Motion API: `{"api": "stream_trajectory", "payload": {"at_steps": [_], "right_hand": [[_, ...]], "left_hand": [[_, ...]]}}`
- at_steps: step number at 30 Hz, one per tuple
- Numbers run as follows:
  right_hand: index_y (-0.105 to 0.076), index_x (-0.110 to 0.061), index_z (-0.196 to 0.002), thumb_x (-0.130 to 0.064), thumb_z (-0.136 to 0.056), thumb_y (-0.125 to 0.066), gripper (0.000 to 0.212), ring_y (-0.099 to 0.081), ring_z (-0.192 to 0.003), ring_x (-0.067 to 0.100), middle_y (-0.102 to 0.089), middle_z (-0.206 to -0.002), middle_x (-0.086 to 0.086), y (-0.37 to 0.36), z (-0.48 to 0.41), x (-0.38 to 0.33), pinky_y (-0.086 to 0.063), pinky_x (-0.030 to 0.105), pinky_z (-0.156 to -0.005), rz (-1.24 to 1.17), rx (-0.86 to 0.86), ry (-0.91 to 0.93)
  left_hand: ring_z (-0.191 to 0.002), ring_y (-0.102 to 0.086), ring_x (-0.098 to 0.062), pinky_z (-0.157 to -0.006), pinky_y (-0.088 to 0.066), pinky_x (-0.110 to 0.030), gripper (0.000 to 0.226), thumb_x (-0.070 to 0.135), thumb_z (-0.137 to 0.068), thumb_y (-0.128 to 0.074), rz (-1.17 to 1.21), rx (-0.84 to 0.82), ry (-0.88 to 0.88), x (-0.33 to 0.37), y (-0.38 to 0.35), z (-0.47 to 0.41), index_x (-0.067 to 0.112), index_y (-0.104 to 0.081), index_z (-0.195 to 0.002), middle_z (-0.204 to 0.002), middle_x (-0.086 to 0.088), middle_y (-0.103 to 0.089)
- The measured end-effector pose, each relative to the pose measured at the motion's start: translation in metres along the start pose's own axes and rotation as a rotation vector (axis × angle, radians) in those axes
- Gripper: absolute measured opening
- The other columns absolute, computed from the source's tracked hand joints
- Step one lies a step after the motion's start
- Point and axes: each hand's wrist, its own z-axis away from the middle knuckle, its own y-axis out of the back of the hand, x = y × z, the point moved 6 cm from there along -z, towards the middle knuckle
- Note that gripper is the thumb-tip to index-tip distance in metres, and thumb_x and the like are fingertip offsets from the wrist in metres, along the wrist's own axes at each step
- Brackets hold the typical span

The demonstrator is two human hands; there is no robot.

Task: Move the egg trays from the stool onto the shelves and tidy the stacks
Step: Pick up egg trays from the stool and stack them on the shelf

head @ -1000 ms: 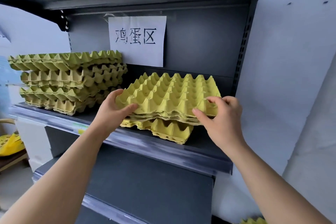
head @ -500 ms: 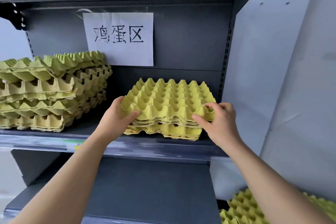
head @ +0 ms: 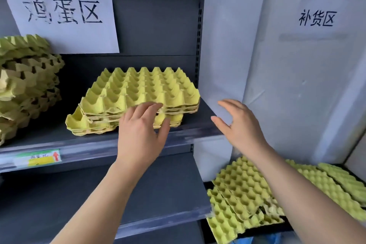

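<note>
Lowest and nearest, the lower shelf point(head: 138, 194) is a dark grey board. To its right, loose trays point(head: 247, 194) lie fanned and overlapping on the stool point(head: 265, 231), bumps up. The left hand point(head: 140, 132) has its fingers spread and grips nothing. It sits at the front edge of the small stack point(head: 142, 93); contact cannot be confirmed. The right hand point(head: 239, 125) is likewise spread and holds nothing, well apart from the stack. The small stack rests on the upper shelf point(head: 99, 144), cups up, its long side roughly along the shelf front. Its bottom trays are skewed, one corner jutting left. A taller, uneven stack point(head: 25, 85) stands at far left. Behind are the grey back panel point(head: 158, 25) with a paper sign point(head: 63, 14), and a white side panel point(head: 223, 45) on the right.
</note>
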Motion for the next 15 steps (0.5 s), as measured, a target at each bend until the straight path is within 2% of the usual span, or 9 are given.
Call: {"api": "stream_trajectory", "payload": {"at_steps": [4,10,15], "right_hand": [[-0.064,-0.006,-0.118,-0.022,-0.082,-0.072,0.040,-0.059,-0.111,0.026,-0.064,-0.120,0.008,0.013,0.019,0.032,-0.041,0.029,-0.094,0.036,-0.047,-0.031],[-0.065,-0.004,-0.118,-0.021,-0.082,-0.072,0.040,-0.059,-0.112,0.025,-0.064,-0.121,0.010,0.041,0.072,0.149,-0.039,0.027,-0.097,0.148,-0.115,-0.196],[-0.063,-0.006,-0.121,-0.027,-0.085,-0.068,0.041,-0.060,-0.112,0.025,-0.064,-0.122,0.009,0.041,0.100,0.242,-0.042,0.032,-0.098,0.215,-0.235,-0.259]], "left_hand": [[-0.092,-0.061,-0.028,-0.082,-0.048,-0.042,0.040,0.037,-0.088,-0.053,0.066,-0.037,-0.046,0.032,-0.032,0.014,0.012,-0.065,-0.117,-0.111,-0.003,-0.066],[-0.095,-0.064,-0.027,-0.082,-0.050,-0.040,0.049,0.043,-0.086,-0.048,0.169,-0.257,-0.089,0.115,-0.140,0.048,0.011,-0.064,-0.119,-0.109,-0.003,-0.069],[-0.096,-0.064,-0.031,-0.081,-0.050,-0.043,0.046,0.033,-0.082,-0.067,0.171,-0.422,-0.021,0.161,-0.234,0.074,0.013,-0.061,-0.122,-0.108,-0.004,-0.069]]}}
